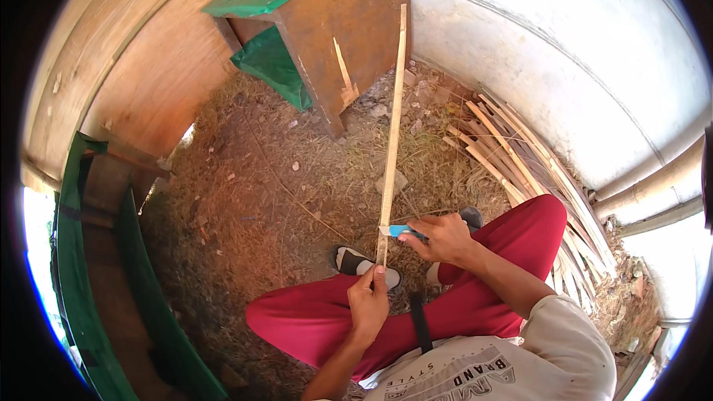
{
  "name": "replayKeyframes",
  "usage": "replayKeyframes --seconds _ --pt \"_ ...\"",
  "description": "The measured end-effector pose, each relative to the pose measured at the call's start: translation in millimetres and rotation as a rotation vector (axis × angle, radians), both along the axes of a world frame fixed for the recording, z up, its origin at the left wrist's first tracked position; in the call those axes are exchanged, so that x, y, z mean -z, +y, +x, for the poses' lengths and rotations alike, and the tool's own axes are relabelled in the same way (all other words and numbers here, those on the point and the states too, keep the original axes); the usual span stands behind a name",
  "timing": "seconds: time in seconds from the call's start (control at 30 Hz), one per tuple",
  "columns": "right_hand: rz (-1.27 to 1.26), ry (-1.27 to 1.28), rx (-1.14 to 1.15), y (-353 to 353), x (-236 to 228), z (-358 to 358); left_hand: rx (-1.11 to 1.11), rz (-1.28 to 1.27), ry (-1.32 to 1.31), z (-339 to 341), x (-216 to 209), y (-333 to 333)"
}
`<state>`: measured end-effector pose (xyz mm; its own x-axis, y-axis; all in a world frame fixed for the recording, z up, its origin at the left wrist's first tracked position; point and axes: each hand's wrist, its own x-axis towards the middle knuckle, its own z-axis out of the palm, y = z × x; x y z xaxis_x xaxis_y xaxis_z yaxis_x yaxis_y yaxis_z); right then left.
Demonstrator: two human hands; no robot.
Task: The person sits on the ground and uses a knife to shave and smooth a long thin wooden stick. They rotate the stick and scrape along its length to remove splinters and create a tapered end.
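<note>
A long, thin bamboo strip (395, 119) runs away from me, its near end held between the thumb and fingers of my left hand (368, 301). My right hand (441, 238) is closed around a utility knife (405, 231) with a blue handle. The knife lies across the strip a little beyond my left hand, its blade end at the strip. Whether the blade is cutting into it, I cannot tell. Beneath the strip's near part is my left foot in a dark sandal (362, 264).
A pile of split bamboo strips (520, 156) lies on the right beside a pale wall (549, 44). Ahead stands a wooden cabinet (356, 37) with a green cover. A green-lined wooden structure (100, 252) is at left. Dry grass and debris cover the ground (245, 178).
</note>
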<state>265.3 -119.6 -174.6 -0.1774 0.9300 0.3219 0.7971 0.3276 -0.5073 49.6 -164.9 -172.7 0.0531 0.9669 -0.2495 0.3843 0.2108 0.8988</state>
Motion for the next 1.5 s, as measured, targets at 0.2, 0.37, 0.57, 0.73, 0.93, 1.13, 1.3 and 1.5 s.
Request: replayKeyframes --seconds 0.2,0.37,0.57,0.73,0.93,1.13,1.3,1.5 --pt "0.09 0.019 0.021 1.9 12.7 1.4 -0.07 -0.265 -0.221 -0.2 -11.3 -5.6" --pt "0.075 0.023 0.036 4.9 14.4 2.0 -0.085 -0.304 -0.254 -5.2 -10.9 -7.8" --pt "-0.264 -0.008 0.522 40.9 11.7 49.8 0.054 -0.215 -0.068 -20.3 4.6 -46.9" --pt "0.202 0.231 0.394 34.6 -9.8 37.9 -0.003 -0.27 -0.138 -26.1 -3.1 -45.9" --pt "-0.14 0.245 0.034 10.4 4.3 22.3 -0.122 -0.484 -0.383 -31.9 -21.2 -31.9" --pt "-0.163 0.131 -0.073 8.6 3.0 7.4 -0.09 -0.598 -0.485 -36.6 -31.0 -30.1" --pt "-0.114 0.047 -0.04 8.0 4.1 -0.3 -0.088 -0.602 -0.432 -38.0 -32.6 -31.8" --pt "-0.088 0.049 -0.014 9.4 16.1 -2.9 -0.081 -0.667 -0.464 -39.0 -36.2 -32.7"
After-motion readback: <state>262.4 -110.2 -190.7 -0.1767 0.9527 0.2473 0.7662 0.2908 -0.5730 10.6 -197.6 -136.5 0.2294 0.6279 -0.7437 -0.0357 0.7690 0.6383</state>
